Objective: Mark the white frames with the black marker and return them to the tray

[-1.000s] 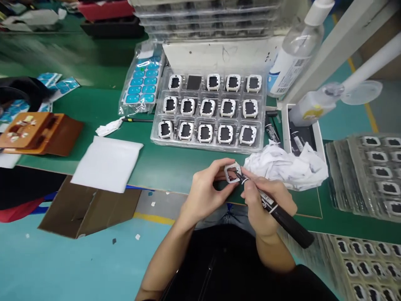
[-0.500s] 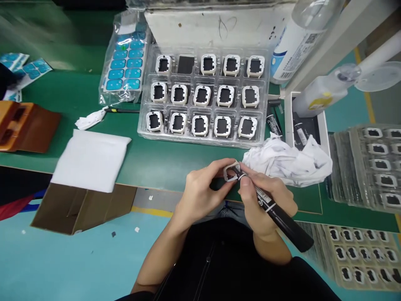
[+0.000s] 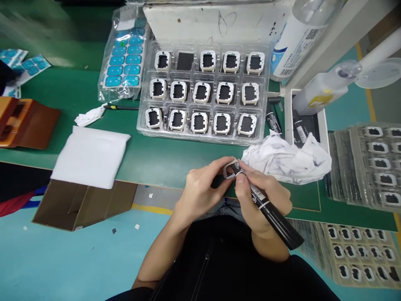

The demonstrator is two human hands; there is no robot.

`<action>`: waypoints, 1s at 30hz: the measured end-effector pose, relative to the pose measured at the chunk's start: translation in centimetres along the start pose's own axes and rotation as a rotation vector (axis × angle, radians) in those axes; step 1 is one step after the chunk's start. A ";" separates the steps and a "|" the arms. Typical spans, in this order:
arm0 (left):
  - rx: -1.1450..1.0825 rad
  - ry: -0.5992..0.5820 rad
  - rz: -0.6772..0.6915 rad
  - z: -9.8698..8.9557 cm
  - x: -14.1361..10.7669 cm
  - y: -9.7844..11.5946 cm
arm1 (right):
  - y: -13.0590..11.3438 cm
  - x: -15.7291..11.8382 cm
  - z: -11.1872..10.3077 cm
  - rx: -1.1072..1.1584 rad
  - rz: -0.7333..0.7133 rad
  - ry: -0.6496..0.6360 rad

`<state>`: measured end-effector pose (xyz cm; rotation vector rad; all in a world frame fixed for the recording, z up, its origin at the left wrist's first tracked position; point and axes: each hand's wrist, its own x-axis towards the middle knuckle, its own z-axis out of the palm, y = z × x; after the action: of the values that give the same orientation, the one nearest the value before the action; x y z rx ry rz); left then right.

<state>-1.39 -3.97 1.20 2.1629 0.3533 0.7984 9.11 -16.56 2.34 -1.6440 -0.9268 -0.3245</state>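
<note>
Pinched between the fingers of my left hand (image 3: 202,190) is a small white watch-case frame (image 3: 227,171), just off the table's front edge. My right hand (image 3: 265,196) is closed round a thick black marker pen (image 3: 277,219), its tip at the inner side of the frame; the exact contact point is too small to tell. Beyond my hands, a clear plastic tray (image 3: 194,136) holds rows of similar white frames, with one pocket in the back row showing only a dark pad (image 3: 185,61). A crumpled white cloth (image 3: 288,161) lies right beside my right hand.
Stacked trays of frames (image 3: 357,167) stand at the right, with more below (image 3: 360,255). A bottle (image 3: 294,46) and a dispenser bottle (image 3: 319,94) stand back right. At left are blue stickers in a bag (image 3: 122,62), a white foam sheet (image 3: 90,156), a cardboard box (image 3: 81,205) and an orange holder (image 3: 31,123).
The marker's rear end has swung slightly left and up with my right hand, while its tip stays at the frame. My left hand keeps its hold almost unmoved.
</note>
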 end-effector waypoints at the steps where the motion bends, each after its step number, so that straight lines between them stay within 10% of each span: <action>1: 0.008 0.004 0.008 0.0 -0.1 -0.1 | 0.0 0.0 0.0 -0.013 -0.003 -0.009; 30: 0.053 -0.007 0.110 0.1 0.0 -0.4 | -0.2 0.3 0.2 0.006 0.024 0.029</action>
<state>-1.38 -3.73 0.83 2.2502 0.2567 0.8505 9.14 -16.30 2.61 -1.6397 -0.8850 -0.3278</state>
